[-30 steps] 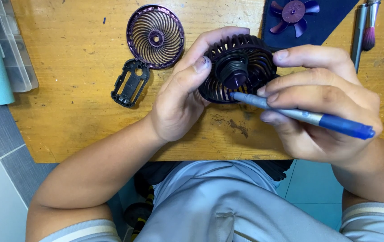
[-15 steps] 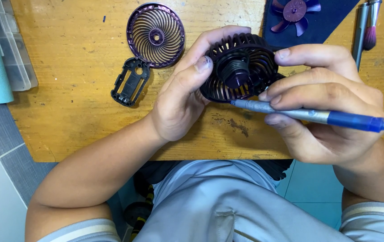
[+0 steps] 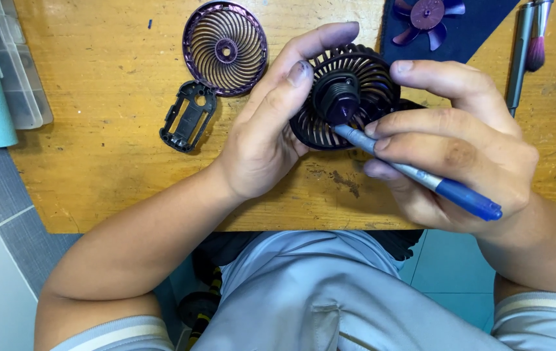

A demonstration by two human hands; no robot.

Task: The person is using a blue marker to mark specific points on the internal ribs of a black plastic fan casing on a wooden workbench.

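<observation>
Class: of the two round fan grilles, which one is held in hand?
The dark rear grille, gripped by the left hand; the purple front grille lies flat on the table.

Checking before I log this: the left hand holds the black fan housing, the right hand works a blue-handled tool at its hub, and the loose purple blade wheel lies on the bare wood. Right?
Not quite. In the head view the purple blade wheel lies on a dark blue mat, not on bare wood. The left hand does hold the black fan housing, and the right hand works the blue-handled tool at its hub.

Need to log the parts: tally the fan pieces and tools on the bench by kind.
Fan grilles: 2, rear grille in left hand, front grille
Fan blade: 1
Black frame: 1
Screwdriver in right hand: 1
Brush: 1
Total: 6
</observation>
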